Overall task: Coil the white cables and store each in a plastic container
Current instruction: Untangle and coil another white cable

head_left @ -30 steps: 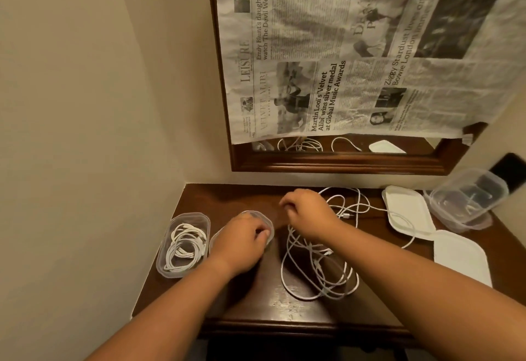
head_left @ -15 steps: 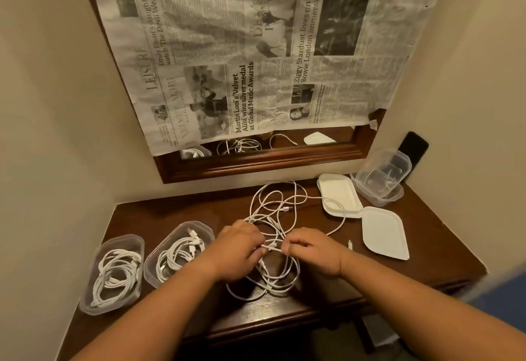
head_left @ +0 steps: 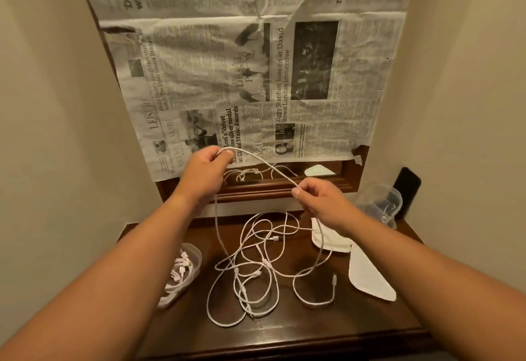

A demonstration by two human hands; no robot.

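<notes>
We hold one white cable [head_left: 262, 162] raised over the table [head_left: 313, 329]; our left hand [head_left: 206, 174] pinches it between thumb and fingertips, and our right hand [head_left: 321, 204], at its 4 o'clock, pinches the same strand. The tangle of cables [head_left: 256, 264] lies loose at 6 o'clock below both hands; a filled container [head_left: 185, 269] sits at its 9 o'clock, an empty container [head_left: 380, 201] at its 2 o'clock.
</notes>
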